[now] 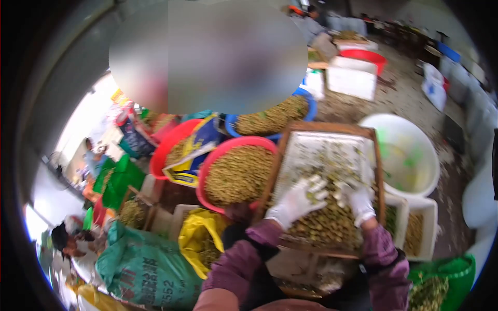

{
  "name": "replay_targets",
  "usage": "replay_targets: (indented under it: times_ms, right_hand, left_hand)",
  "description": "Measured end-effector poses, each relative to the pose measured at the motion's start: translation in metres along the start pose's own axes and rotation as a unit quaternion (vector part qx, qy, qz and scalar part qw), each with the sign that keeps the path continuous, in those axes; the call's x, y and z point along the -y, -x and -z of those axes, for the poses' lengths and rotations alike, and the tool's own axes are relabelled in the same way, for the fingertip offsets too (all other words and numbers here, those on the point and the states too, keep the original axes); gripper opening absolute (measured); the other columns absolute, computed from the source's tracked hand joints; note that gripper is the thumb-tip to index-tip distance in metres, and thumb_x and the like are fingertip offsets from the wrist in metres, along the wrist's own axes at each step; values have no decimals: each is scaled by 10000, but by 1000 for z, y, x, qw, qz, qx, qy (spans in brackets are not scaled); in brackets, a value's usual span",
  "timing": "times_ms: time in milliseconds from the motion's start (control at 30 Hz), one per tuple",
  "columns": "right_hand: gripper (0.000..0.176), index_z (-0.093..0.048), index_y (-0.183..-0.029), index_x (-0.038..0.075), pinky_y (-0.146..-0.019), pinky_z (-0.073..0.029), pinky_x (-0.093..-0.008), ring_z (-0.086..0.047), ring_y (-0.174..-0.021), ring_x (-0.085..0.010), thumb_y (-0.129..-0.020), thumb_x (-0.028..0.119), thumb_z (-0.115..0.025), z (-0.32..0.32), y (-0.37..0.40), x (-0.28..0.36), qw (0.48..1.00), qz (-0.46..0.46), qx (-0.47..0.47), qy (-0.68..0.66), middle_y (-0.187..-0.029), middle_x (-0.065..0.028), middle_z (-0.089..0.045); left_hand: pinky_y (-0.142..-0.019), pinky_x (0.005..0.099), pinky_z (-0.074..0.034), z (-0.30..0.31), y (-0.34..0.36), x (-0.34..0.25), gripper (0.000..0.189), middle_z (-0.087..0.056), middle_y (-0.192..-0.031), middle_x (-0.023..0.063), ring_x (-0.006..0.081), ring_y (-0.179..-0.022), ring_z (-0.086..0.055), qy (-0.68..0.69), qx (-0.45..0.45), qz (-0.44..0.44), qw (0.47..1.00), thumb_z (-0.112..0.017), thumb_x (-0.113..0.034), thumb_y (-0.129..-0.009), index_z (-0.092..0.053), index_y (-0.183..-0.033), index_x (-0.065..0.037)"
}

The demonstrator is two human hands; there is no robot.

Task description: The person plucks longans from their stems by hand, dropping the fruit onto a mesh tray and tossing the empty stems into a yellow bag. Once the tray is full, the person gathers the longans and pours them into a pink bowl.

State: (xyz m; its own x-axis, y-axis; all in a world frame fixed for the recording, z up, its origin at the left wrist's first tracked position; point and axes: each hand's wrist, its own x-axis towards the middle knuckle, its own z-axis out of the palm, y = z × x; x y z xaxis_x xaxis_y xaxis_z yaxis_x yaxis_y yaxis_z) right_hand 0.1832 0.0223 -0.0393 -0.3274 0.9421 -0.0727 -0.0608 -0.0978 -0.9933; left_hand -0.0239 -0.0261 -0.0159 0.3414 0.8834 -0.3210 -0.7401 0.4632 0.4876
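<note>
A wooden-framed tray with a pale bottom lies in front of me, tilted in the view. Small round greenish-brown plant buds heap at its near end, and looser leafy bits scatter over the far part. My left hand, in a white glove, reaches over the buds from the left with its fingers spread. From the right comes my right hand, also gloved, low over the buds; its fingers look apart but are somewhat blurred. Whether either glove touches single buds is hard to see.
A pink basin and a blue basin of similar buds stand left of and beyond the tray. To the right are a large white tub and white foam boxes. A green sack and yellow bag lie left.
</note>
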Motion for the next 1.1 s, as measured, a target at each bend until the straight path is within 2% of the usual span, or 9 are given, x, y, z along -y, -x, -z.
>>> replay_targets:
  times_ms: [67, 300, 400, 500, 600, 733, 900, 1000, 1100]
  right_hand:
    - [215, -587, -1046, -26, -447, -463, -249, -582, -494, -149, -911, 123, -512, -2, 1, 3, 999, -5, -14, -30, -698, -103, -649]
    - [175, -651, -1017, 23, -500, -501, -238, -591, -583, -89, -886, 134, -618, -45, 25, 21, 988, -12, 100, 116, -813, -76, -675]
    - [234, -653, -1024, 24, -558, -511, -248, -602, -598, -104, -878, 207, -647, -38, 26, 19, 975, 152, 41, 157, -812, -52, -672]
    - [503, -555, -1191, -19, -751, -525, -281, -638, -906, -174, -923, 406, -540, -12, 5, -13, 979, -67, -96, -168, -1024, -134, -652]
    - [624, -446, -1300, 42, -987, -395, -455, -512, -1153, -300, -932, 544, -399, -33, 16, -9, 869, -272, 33, -411, -1209, -186, -542]
    - [461, -442, -1260, 50, -964, -425, -540, -518, -1146, -351, -977, 409, -382, -45, 14, -36, 782, -221, 66, -579, -1265, -152, -511]
    - [431, -420, -1272, 46, -984, -421, -518, -481, -1195, -346, -991, 368, -366, -45, 24, -30, 828, -190, 42, -527, -1318, -154, -469]
    - [508, -349, -1345, 16, -1052, -356, -487, -414, -1265, -354, -993, 382, -349, -41, 21, -31, 774, -199, 140, -585, -1386, -181, -403]
    - [579, -289, -1384, -12, -1081, -318, -483, -357, -1309, -367, -981, 394, -377, -45, 25, -24, 773, -170, 180, -583, -1433, -220, -323]
  left_hand:
    - [-1077, 523, -249, 15, -2, 3, 523, -339, -1442, 118, 309, -1265, -383, 54, 105, -3, 993, -261, -451, -986, -341, -1386, -122]
    - [-958, 418, -442, 11, -14, 23, 461, -557, -1167, 151, 223, -1074, -545, -132, 2, -49, 990, -513, -353, -941, -494, -1238, 0]
    - [-936, 466, -471, 32, -32, 25, 345, -620, -1042, 156, 291, -975, -602, -27, -5, -50, 998, -553, -240, -930, -561, -1120, 48]
    - [-928, 529, -459, 10, -19, 16, 380, -597, -1138, 153, 323, -1025, -580, 29, -78, -40, 996, -511, -242, -944, -518, -1201, 38]
    - [-916, 531, -456, -24, 2, 8, 447, -561, -1223, 100, 312, -1056, -565, -90, 8, 21, 996, -485, -301, -952, -467, -1297, -16]
    - [-896, 507, -459, -32, 7, -10, 482, -513, -1277, 48, 248, -1065, -543, -209, 18, 87, 974, -508, -355, -936, -441, -1358, -132]
    - [-861, 485, -494, -35, 35, -35, 496, -372, -1413, 138, 338, -1163, -515, -263, 53, 56, 962, -451, -339, -956, -400, -1373, -74]
    - [-691, 333, -535, -37, 80, -68, 473, -557, -1199, 122, 171, -824, -616, -305, -31, -17, 952, -460, -352, -955, -447, -1334, -70]
    - [-392, 169, -286, 3, 146, -118, 423, -587, -836, -1, 20, -461, -348, -349, -84, -119, 926, -473, -320, -958, -501, -1280, -47]
